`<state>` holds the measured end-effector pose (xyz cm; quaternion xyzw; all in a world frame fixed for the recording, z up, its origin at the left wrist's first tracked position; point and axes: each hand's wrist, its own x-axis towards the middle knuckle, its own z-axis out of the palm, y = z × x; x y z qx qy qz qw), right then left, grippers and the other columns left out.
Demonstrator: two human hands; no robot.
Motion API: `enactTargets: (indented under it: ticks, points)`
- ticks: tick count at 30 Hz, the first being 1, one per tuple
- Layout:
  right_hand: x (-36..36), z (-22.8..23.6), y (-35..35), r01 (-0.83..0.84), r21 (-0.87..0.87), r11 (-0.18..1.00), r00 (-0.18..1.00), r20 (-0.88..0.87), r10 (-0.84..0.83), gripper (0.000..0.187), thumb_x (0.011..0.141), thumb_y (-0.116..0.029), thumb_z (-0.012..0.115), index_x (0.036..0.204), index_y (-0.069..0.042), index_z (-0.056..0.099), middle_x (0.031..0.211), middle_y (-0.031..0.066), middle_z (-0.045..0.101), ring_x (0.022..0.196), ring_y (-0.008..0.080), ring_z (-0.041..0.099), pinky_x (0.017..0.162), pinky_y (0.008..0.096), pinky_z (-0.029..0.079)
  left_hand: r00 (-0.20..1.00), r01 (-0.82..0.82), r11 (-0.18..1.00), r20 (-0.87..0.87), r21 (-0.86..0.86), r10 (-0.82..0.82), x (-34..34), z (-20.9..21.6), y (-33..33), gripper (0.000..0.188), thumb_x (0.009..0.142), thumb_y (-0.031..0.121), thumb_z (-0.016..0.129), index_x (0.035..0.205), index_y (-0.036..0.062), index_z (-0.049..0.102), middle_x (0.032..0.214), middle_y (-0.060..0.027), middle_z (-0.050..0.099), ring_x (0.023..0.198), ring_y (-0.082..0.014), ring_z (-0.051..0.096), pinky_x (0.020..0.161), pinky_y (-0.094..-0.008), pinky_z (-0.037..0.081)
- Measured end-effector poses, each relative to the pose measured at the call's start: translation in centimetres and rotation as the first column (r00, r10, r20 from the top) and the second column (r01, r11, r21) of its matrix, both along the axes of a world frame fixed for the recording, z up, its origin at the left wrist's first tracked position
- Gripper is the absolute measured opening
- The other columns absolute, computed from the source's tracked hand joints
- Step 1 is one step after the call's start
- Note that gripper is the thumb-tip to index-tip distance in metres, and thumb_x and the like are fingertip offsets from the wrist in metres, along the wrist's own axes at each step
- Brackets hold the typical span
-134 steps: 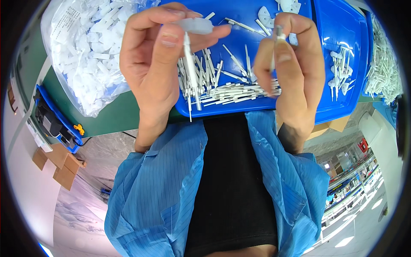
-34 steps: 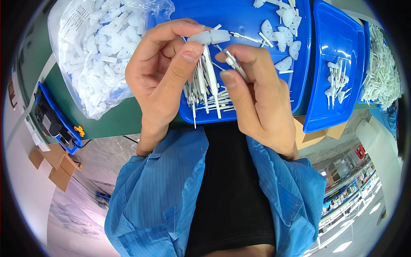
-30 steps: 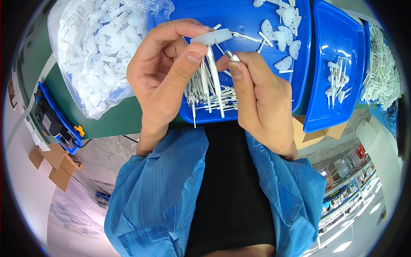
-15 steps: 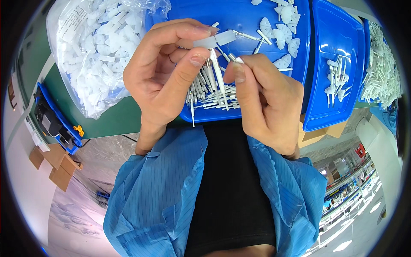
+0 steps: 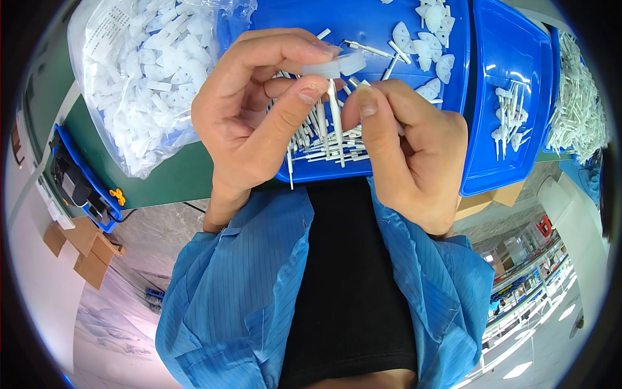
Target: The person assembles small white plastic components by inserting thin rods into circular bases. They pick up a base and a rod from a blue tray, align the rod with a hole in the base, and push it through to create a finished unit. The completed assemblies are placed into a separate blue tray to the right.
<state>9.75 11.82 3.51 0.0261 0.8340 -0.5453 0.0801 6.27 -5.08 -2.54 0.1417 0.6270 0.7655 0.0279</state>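
Between the thumb and forefinger of my left hand (image 5: 243,123) is a translucent white plastic piece (image 5: 335,66), its free end pointing right. A white rod (image 5: 335,120) stretches down just below this piece; whether it is attached I cannot tell. My right hand (image 5: 414,149) pinches a small white rod with a metal tip (image 5: 356,82), close under the plastic piece. Most of that rod is hidden by my fingers. Beneath both hands, a pile of white metal-tipped rods (image 5: 317,152) lies in a blue tray (image 5: 363,23).
A clear bag of white plastic pieces (image 5: 155,71) sits on the green table (image 5: 168,185) at left. Fan-shaped white pieces (image 5: 427,48) lie in the tray's right part. Farther right are a second blue tray (image 5: 495,175) with several assembled parts and a heap of white rods (image 5: 576,97).
The plastic piece has shifted slightly right and turned in my left fingers. My right hand has moved a little right and down, still pinching the rod near the piece.
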Motion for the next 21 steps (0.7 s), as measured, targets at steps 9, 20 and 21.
enactTargets:
  ticks: [9,20,21]
  points:
    - [-0.8,-2.2,0.6,-0.173,-0.138,0.975,0.971,-0.187,0.146,0.020,0.102,-0.017,0.053,0.097,0.000,0.062,0.075,0.0024,0.063,0.059,0.0029,0.047,0.052,0.0191,0.033,0.993,0.009,0.995,-0.119,-0.097,-0.021,0.1,1.0,-0.9,0.044,0.076,0.017,0.084,0.106,-0.0040,0.059,0.106,-0.0189,0.060,0.089,-0.0201,0.063,0.079,-0.0298,0.053]
    - [0.1,-3.8,-0.7,-0.054,0.136,0.989,0.869,-0.482,0.114,0.016,0.088,-0.016,0.072,0.094,-0.004,0.062,0.057,0.0026,0.054,0.043,0.0176,0.055,0.039,0.0298,0.040,0.964,-0.002,0.977,-0.260,-0.211,-0.054,-0.6,0.8,-1.5,0.027,0.082,0.017,0.078,0.096,-0.0024,0.064,0.095,-0.0180,0.065,0.082,-0.0259,0.068,0.072,-0.0337,0.057]
    - [0.0,-4.0,-0.8,-0.023,0.208,0.978,0.839,-0.527,0.132,0.019,0.085,-0.016,0.074,0.093,-0.004,0.062,0.053,0.0016,0.051,0.040,0.0168,0.053,0.037,0.0303,0.039,0.955,0.008,0.972,-0.287,-0.237,-0.078,-0.7,0.8,-1.7,0.027,0.082,0.016,0.078,0.097,-0.0025,0.065,0.095,-0.0186,0.065,0.082,-0.0265,0.069,0.072,-0.0343,0.057]
